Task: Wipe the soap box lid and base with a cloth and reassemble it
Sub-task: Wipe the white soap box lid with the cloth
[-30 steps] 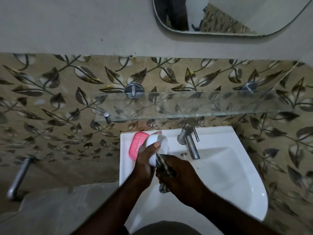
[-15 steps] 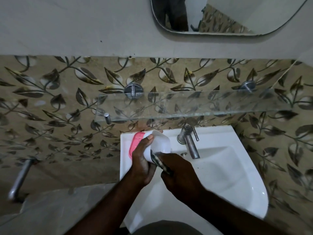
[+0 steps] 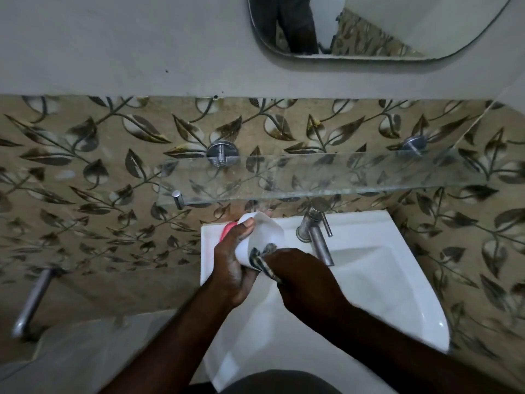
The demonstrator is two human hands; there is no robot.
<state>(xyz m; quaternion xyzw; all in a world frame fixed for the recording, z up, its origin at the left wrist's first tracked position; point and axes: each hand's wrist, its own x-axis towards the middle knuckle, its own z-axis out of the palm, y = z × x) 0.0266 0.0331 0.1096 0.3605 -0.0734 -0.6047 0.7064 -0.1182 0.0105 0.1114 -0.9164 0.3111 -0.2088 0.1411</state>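
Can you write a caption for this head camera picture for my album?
Over a white sink, the left hand holds a white soap box piece while the right hand wipes it with a striped cloth.

Room above the sink is capped by the glass shelf close overhead. The tap is set just right of the hands. The basin to the right is left open.

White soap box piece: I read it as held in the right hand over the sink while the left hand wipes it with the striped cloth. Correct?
Not quite: the hands are swapped. In the head view the left hand holds the white soap box piece over the sink, and the right hand wipes it with the striped cloth.
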